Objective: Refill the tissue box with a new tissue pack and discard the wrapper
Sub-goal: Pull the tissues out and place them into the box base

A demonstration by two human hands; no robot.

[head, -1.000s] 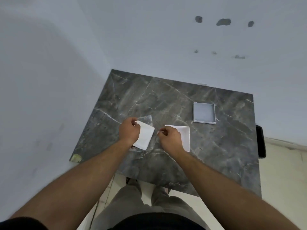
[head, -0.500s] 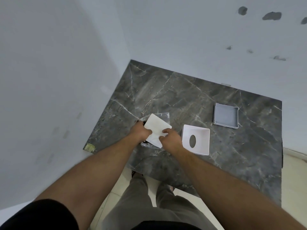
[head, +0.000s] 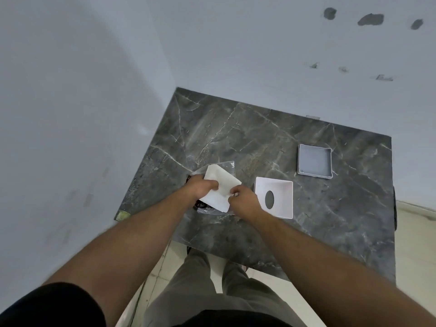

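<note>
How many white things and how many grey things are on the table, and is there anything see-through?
White: 2, the square white tissue box shell with an oval hole and the white tissue stack held by both hands.
Grey: 1, the shallow square grey tray.
See-through: 1, the crinkled clear plastic wrapper under the stack.
Total: 4

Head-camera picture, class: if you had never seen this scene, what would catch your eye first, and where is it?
First, the white tissue stack near the table's front edge, gripped by the left hand and right hand above a clear wrapper. Just right of it lies the white tissue box shell, its oval slot visible. Farther back right sits a shallow grey tray on the dark marble table.
</note>
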